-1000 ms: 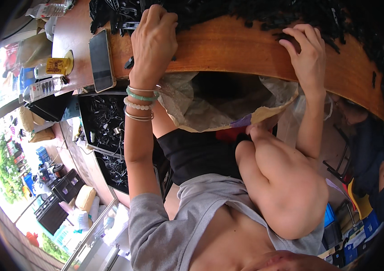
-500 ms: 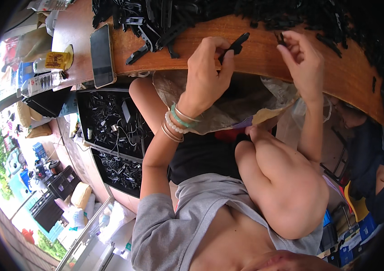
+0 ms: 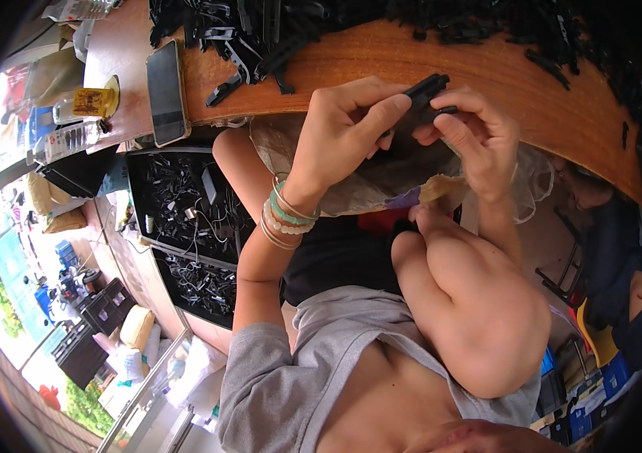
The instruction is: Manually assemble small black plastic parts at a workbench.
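Observation:
Between its thumb and fingers my left hand [image 3: 355, 128] grips a long black plastic part [image 3: 428, 87], whose far end points up and to the right. Close beside it, my right hand [image 3: 479, 136] pinches a small dark piece [image 3: 447, 110] between thumb and fingertips. Both hands are near the table's front edge, and the two pieces are almost together; whether they touch I cannot tell. Bracelets circle my left wrist. Beyond my hands a heap of black plastic parts [image 3: 290, 26] covers the back of the wooden table [image 3: 366, 57].
A phone [image 3: 167, 94] lies on the table at the left, near an amber-coloured container [image 3: 96, 101]. Black trays of small parts and cables [image 3: 189, 200] stand below on the left. A sack [image 3: 351, 198] hangs over my lap. At the far right sits another person [image 3: 608, 249].
My right hand has moved left and down, bringing its small piece to the black part. My left hand has shifted slightly lower and right, still gripping that part.

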Demonstrator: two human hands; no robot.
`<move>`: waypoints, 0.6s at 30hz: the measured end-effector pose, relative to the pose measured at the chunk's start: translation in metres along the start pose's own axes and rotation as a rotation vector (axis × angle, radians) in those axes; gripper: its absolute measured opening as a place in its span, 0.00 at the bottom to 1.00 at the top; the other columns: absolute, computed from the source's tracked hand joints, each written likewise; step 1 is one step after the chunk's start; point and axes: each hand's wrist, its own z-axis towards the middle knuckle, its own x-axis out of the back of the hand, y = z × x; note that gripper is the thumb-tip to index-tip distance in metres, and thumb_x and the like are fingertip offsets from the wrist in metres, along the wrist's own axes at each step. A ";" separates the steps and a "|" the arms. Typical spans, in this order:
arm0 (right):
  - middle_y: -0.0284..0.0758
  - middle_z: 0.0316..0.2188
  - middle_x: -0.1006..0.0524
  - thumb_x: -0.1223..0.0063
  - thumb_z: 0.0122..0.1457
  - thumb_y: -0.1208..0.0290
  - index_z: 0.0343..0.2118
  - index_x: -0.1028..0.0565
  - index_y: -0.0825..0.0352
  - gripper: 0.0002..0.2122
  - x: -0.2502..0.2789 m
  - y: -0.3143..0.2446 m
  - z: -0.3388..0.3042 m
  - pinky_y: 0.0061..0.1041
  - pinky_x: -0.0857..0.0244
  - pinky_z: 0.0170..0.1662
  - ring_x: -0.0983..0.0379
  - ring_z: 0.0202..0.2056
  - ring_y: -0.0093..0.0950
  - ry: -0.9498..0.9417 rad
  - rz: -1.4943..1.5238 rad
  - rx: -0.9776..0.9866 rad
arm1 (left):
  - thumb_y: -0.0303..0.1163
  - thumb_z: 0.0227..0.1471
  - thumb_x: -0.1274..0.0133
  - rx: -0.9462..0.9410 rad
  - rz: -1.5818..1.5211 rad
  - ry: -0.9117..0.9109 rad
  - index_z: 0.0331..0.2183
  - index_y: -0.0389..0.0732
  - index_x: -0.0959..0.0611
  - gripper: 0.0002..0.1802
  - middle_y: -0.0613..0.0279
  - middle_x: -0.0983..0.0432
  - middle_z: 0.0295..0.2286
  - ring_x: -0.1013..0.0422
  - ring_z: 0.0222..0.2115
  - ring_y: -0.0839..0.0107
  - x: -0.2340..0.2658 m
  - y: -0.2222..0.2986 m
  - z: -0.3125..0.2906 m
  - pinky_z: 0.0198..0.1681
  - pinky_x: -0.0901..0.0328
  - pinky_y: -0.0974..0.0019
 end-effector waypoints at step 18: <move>0.38 0.39 0.24 0.40 0.49 0.76 0.43 0.26 0.69 0.16 0.002 0.004 0.001 0.21 0.31 0.36 0.27 0.36 0.25 0.082 -0.413 0.294 | 0.27 0.41 0.39 -0.527 0.560 0.019 0.37 0.37 0.22 0.17 0.54 0.25 0.21 0.27 0.20 0.58 -0.006 -0.010 -0.007 0.21 0.34 0.63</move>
